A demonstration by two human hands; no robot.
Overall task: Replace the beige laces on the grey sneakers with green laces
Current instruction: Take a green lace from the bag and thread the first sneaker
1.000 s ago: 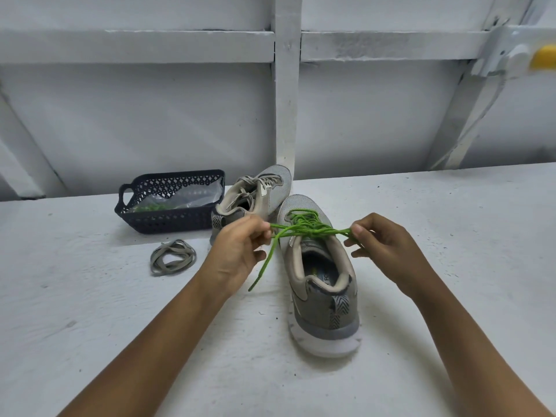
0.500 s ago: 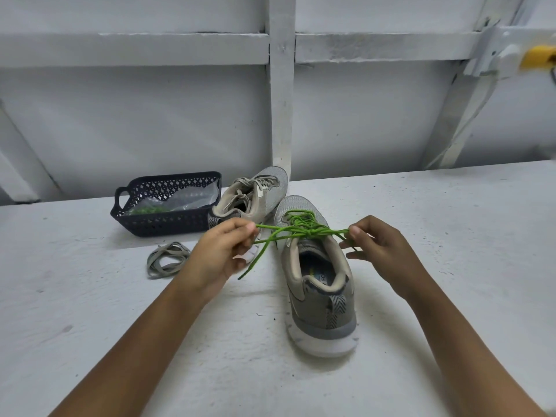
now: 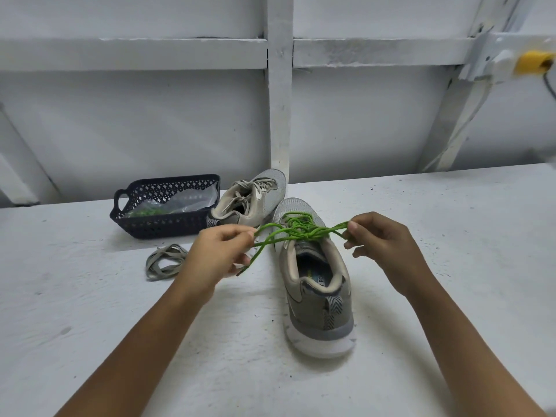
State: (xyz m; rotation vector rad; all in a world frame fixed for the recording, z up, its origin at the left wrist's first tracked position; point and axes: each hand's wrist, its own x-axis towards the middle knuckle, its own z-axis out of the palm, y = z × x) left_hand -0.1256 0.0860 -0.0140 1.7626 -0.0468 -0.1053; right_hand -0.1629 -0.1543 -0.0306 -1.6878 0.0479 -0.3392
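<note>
Green lace (image 3: 301, 229) pinched by left hand (image 3: 216, 254) and right hand (image 3: 385, 245) above grey sneaker (image 3: 322, 314), rough white bench (image 3: 451, 266), white beamed wall (image 3: 150, 130) along far edge

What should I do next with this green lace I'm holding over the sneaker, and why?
Probably draw both hands apart to snug the knot. The left hand and right hand each pinch the green lace on either side of the near sneaker, and the crossing over its tongue looks loose.
</note>
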